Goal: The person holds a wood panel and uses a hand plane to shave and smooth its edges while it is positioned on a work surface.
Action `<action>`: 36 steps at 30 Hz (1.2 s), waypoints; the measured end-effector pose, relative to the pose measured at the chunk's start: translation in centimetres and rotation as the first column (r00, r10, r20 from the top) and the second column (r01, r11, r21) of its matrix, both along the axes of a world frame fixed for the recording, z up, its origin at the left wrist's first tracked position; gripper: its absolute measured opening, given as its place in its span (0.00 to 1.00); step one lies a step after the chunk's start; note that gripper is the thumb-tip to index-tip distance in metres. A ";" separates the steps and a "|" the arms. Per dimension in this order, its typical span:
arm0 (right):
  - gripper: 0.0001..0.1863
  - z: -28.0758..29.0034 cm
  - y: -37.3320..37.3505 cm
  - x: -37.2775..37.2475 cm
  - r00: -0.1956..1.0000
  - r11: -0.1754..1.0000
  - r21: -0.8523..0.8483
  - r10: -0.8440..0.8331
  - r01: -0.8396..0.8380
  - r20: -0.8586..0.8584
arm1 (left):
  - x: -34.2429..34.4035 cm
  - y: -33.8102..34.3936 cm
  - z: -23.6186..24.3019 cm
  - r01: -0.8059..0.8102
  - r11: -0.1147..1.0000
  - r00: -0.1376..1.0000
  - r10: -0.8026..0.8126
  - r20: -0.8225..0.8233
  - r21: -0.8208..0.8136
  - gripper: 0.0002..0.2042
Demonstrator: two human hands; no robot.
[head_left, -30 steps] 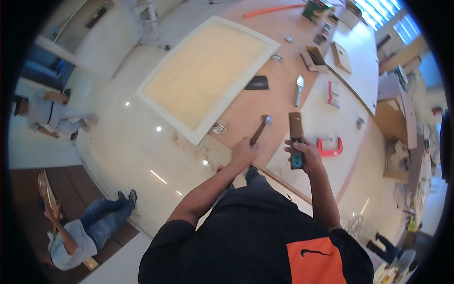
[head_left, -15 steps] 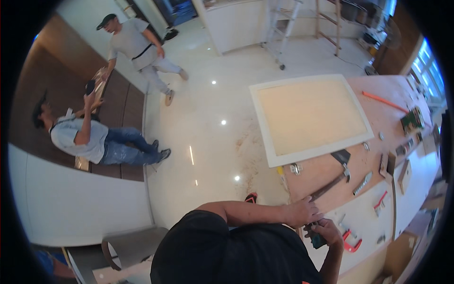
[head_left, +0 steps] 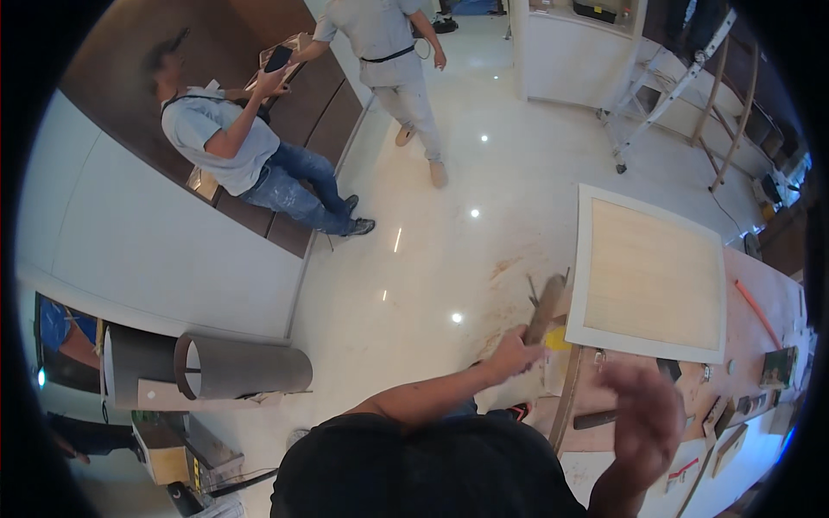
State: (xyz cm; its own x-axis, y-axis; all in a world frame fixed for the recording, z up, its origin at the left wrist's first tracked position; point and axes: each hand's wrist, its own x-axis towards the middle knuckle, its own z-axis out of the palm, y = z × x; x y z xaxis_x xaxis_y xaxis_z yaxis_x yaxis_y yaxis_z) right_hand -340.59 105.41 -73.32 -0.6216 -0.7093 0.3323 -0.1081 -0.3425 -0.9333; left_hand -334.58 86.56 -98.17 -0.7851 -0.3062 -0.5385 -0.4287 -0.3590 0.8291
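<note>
My left hand (head_left: 518,354) is closed around a wooden hand plane (head_left: 547,306), holding it upright beside the left edge of the workbench. My right hand (head_left: 643,414) is smeared by motion over the bench, its fingers unclear. Beneath it lies a dark handle, apparently the hammer's (head_left: 594,420). A cream panel with a white border (head_left: 648,276) rests on the bench (head_left: 743,302), among small metal parts, a red strip (head_left: 756,306) and a green container (head_left: 778,367).
Two co-workers stand at the upper left, one in jeans (head_left: 220,138) holding a dark object, another in grey (head_left: 389,60) reaching toward it. A ladder (head_left: 648,112) and wooden frame (head_left: 721,147) stand at the back right. Large grey rolls (head_left: 242,367) lie at lower left.
The view has swung right-to-left. The plane has passed from my right hand to my left, and the hammer has been let go onto the bench. The grey-clad co-worker has moved closer.
</note>
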 end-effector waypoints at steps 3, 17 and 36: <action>0.33 7.6 -7.0 0.8 0.734 0.681 -0.342 0.677 -0.647 -0.040 | 0.2 -3.4 0.9 -0.075 0.994 0.993 0.083 -0.086 0.085 0.17; 0.28 -2.0 -8.8 -4.5 1.000 0.971 0.238 -0.013 0.007 0.025 | -0.7 -8.4 -5.9 -0.109 0.898 0.966 0.197 -0.168 0.427 0.20; 0.38 -40.3 -8.6 -31.9 0.525 0.131 0.556 0.212 0.821 -0.824 | -21.1 0.6 -21.0 -0.342 0.905 0.919 0.267 -0.289 -0.252 0.22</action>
